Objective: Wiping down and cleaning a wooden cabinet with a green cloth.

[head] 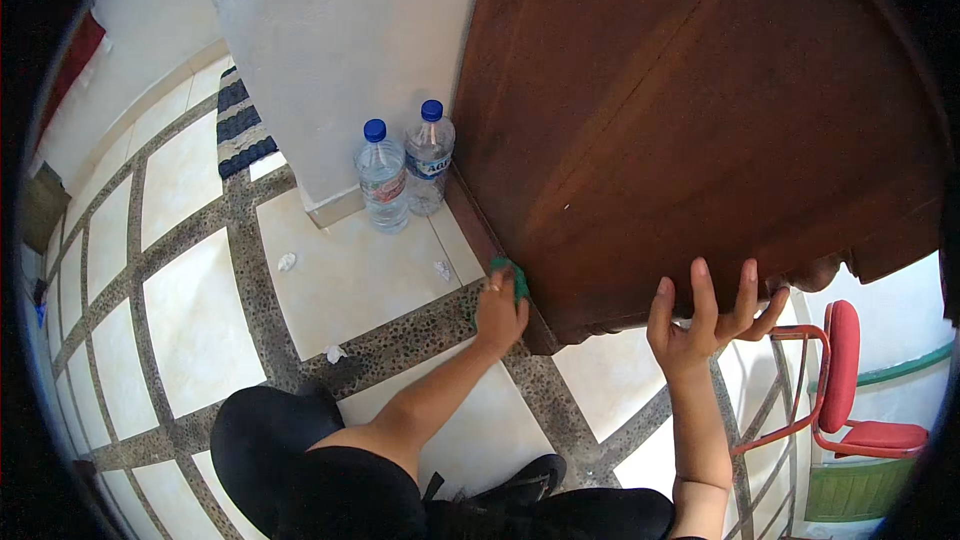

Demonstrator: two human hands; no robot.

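A large dark brown wooden cabinet [660, 112] fills the upper right, its side panel facing me. My left hand [500, 315] presses a green cloth [520, 281] against the low base trim [480, 221] of that cabinet, close to its bottom front corner. Fingers spread, my right hand [701, 322] rests against the cabinet's front edge and holds nothing. Just left of the cabinet, two clear plastic bottles with blue caps stand upright on the floor: a nearer bottle [382, 184] and one beside it [430, 157] touching or nearly touching the trim.
Crumpled white scraps lie on the tiles: one scrap [287, 262], another [442, 270], a third [334, 353]. A white wall [352, 37] stands behind the bottles. The striped mat [244, 124] is farther left. A red metal-framed chair [840, 390] stands at right.
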